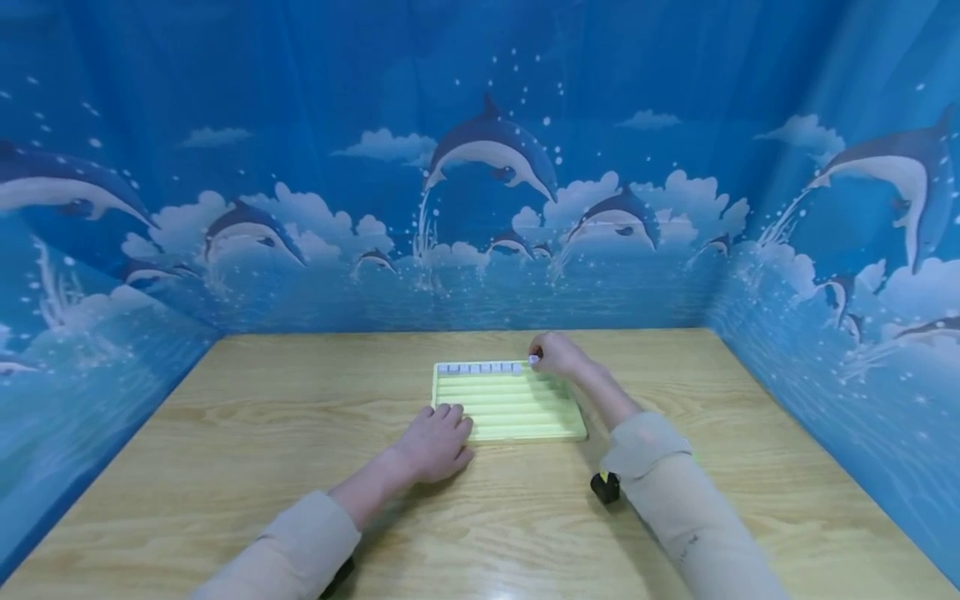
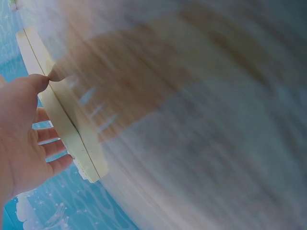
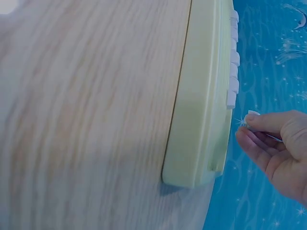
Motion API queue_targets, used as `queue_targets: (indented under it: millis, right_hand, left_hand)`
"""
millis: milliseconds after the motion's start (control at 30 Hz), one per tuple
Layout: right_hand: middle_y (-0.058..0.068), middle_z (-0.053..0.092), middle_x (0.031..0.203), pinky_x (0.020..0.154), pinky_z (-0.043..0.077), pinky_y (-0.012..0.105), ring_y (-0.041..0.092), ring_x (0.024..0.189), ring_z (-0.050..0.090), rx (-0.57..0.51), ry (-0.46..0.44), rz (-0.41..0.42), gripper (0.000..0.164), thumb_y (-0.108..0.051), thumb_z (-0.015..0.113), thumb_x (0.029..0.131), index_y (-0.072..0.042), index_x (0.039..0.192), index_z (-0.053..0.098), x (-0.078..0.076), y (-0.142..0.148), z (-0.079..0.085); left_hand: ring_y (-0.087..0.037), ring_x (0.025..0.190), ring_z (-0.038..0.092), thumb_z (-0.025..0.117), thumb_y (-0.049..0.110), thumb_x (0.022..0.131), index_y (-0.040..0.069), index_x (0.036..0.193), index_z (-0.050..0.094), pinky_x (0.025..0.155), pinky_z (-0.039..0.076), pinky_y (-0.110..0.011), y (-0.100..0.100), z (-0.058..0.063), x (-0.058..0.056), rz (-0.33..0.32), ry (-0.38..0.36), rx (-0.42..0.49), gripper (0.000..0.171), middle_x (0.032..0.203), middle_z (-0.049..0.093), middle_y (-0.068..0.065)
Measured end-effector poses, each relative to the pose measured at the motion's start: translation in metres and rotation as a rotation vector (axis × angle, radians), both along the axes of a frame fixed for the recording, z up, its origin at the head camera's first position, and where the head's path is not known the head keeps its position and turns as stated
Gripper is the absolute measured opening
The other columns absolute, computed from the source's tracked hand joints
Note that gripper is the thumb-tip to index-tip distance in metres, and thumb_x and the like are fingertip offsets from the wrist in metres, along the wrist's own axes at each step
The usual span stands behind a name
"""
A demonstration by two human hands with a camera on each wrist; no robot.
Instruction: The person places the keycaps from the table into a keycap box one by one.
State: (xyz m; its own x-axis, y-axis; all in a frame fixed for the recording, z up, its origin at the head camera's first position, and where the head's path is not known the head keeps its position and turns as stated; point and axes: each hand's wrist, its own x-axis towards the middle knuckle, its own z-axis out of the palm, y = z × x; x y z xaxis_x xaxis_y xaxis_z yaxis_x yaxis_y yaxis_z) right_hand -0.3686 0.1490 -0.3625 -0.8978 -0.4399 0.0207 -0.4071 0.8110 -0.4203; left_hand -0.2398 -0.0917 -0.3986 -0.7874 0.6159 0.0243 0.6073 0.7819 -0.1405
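Observation:
A pale yellow-green slotted tray (image 1: 487, 408) lies on the table, with ridges running across it. Small white keycaps (image 1: 480, 368) line its far row from the left corner to past the middle. My right hand (image 1: 558, 354) is over the tray's far right part, pinching one white keycap (image 3: 253, 113) between thumb and fingertips, close to the right end of that row. At the front left corner my left hand (image 1: 437, 442) rests on the tray with loosely spread fingers. In the left wrist view its thumb touches the tray's side (image 2: 57, 105), and the fingers reach over the top.
The wooden table (image 1: 262, 450) spreads around the tray. Blue curtains (image 1: 337, 83) printed with dolphins hang behind and at both sides. A small black object (image 1: 604, 487) shows beside the right sleeve.

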Motion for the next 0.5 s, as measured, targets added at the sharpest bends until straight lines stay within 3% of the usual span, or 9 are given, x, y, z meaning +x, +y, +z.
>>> queue_targets:
  millis: [233,500]
  right_hand:
    - [0.006,0.061,0.084,0.061,0.041,0.029,0.018,0.072,0.050,0.109,0.001,0.002,0.012,0.003,0.057,0.085,-0.003,0.090,0.067,-0.0050,-0.0051,-0.0031]
    - [0.006,0.062,0.086,0.064,0.044,0.031,0.019,0.075,0.053,0.131,0.005,-0.004,0.011,0.002,0.059,0.085,-0.003,0.089,0.067,-0.0065,-0.0076,-0.0048]
  left_hand:
    - [-0.026,0.110,0.046,0.045,0.040,0.095,0.004,0.125,0.052,0.094,0.039,-0.042,0.0020,-0.0001,0.0012,0.004,-0.007,-0.007,0.047,0.118,0.049,-0.012]
    - [-0.025,0.107,0.047,0.046,0.040,0.094,0.004,0.123,0.053,0.091,0.040,-0.041,0.0008,-0.0004,0.0011,0.000,0.015,-0.012,0.047,0.115,0.050,-0.011]
